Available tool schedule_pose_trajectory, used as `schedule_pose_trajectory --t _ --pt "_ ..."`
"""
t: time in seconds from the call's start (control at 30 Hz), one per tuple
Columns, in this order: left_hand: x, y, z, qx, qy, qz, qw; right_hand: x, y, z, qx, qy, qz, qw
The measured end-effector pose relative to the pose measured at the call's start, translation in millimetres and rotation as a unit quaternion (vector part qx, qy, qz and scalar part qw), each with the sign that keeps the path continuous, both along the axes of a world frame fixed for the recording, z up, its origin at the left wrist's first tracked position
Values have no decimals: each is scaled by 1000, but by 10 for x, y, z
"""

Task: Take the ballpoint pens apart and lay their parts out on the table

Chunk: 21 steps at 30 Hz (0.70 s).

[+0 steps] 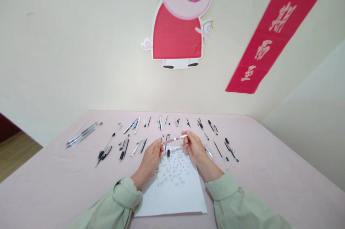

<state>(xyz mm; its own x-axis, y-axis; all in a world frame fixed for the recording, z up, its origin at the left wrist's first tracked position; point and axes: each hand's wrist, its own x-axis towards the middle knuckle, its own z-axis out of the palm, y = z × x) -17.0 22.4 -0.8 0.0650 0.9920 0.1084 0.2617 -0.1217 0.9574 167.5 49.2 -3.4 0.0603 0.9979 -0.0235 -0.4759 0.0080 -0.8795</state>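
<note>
Our L grip (151,153) & R grip (195,147) pinch a pen barrel (176,138) btwn them, paper (175,200) below. Uneven pressure cld make us drop it.

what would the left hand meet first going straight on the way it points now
Probably the loose pen parts just ahead, though the left hand may be high enough to pass over.

Paper (175,202) lies before us on table (54,193). We hold pen tube (172,140) between left hand (151,155) and right hand (195,147), near paper's far end. Pen parts (124,148) in two rows, left and right of our hands. Pen bunch (84,135) farthest left. Wall (81,42) behind table; pig picture (177,35) on wall, banner (269,38) right of it.
</note>
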Motion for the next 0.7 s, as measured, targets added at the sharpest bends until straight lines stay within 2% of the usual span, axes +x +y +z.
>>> schedule_pose_trajectory --t 0.1,0.3,0.47,0.6,0.7 --pt "0 5 -8 21 10 -14 1000 0 5 -12 -1 3 -1 1000" --pt "2 0 2 -23 7 -7 1000 -1 7 -20 3 0 9 1000" --pt "11 -4 10 8 2 -25 1000 -1 7 -20 4 -8 3 1000" --pt "12 -7 2 -34 2 -47 998 -2 8 -27 7 -11 7 1000" --pt "15 -10 14 -19 -2 -41 999 -5 6 -23 5 -12 2 1000"
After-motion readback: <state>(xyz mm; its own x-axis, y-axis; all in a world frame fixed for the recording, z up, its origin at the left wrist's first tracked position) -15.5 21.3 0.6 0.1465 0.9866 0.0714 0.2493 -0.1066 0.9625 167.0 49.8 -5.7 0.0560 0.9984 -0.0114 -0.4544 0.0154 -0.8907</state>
